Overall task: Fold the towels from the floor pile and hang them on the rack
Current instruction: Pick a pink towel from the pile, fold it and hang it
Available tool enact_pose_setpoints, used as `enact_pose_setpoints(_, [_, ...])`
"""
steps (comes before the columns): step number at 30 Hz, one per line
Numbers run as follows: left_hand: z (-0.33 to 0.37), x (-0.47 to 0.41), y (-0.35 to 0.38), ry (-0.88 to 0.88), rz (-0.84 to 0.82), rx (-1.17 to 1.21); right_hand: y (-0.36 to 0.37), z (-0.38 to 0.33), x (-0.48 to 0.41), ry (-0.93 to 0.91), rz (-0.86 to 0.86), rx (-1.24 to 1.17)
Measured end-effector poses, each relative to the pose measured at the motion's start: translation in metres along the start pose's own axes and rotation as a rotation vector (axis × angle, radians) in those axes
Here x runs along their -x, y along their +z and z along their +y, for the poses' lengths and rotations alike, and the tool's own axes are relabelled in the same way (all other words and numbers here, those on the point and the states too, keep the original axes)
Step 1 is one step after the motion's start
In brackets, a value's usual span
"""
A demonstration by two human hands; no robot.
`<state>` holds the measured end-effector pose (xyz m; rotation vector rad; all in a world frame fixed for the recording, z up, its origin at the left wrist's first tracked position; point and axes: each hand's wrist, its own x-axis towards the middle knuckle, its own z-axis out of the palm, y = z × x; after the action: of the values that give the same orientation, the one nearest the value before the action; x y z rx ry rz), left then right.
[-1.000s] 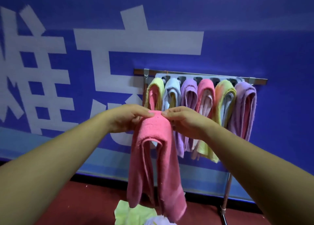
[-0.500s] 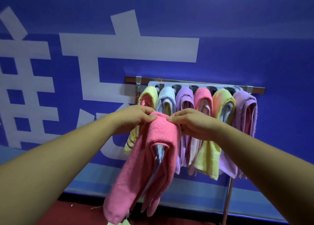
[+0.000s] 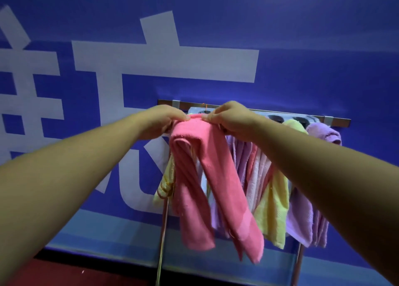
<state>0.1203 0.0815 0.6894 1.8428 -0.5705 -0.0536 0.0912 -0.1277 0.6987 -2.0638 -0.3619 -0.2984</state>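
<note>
A folded pink towel (image 3: 213,177) hangs from both my hands, its two halves drooping down in front of the rack. My left hand (image 3: 164,119) pinches its top fold on the left. My right hand (image 3: 228,118) pinches the same fold on the right. The fold is level with the left end of the rack's top bar (image 3: 280,116). Several folded towels hang on the rack behind: yellow (image 3: 274,210), purple (image 3: 323,134) and others partly hidden by the pink towel and my right arm.
The rack stands on metal legs (image 3: 163,231) against a blue wall (image 3: 302,58) with large white characters. A strip of red floor (image 3: 64,272) shows at the bottom left. The floor pile is out of view.
Both hands have lifted the pink towel up and forward, from below the hung towels to the height of the rack's bar. The view has tilted up, so the floor pile dropped out of sight.
</note>
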Motion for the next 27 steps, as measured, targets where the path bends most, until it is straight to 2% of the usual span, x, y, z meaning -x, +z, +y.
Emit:
enact_pose_setpoints(6, [0.015,-0.048,-0.035,-0.089,0.12,-0.135,0.003,-0.01,-0.067,-0.029,0.126,0.217])
enact_pose_setpoints(8, [0.017,-0.059,-0.035,-0.093,0.166,-0.109,0.007,-0.008,-0.089,-0.029,0.172,0.278])
enact_pose_setpoints(10, [0.005,-0.075,-0.032,-0.117,0.179,-0.068,0.014,0.002,-0.107,-0.042,0.195,0.386])
enact_pose_setpoints(12, [-0.019,-0.086,-0.023,-0.146,0.177,-0.153,0.026,0.018,-0.118,-0.053,0.208,0.509])
enact_pose_setpoints(13, [-0.033,-0.092,-0.019,-0.155,0.196,-0.215,0.031,0.025,-0.12,-0.05,0.217,0.529])
enact_pose_setpoints(15, [-0.058,-0.101,-0.013,-0.179,0.209,-0.145,0.035,0.033,-0.12,-0.062,0.219,0.531])
enact_pose_setpoints(18, [-0.074,-0.106,-0.012,-0.16,0.25,-0.018,0.027,0.03,-0.111,-0.07,0.146,0.462])
enact_pose_setpoints(22, [-0.076,-0.101,-0.012,-0.08,0.274,-0.067,0.019,0.028,-0.103,-0.087,0.072,0.546])
enact_pose_setpoints(27, [-0.069,-0.094,-0.005,0.098,0.403,-0.101,0.034,0.038,-0.102,-0.262,0.335,0.92])
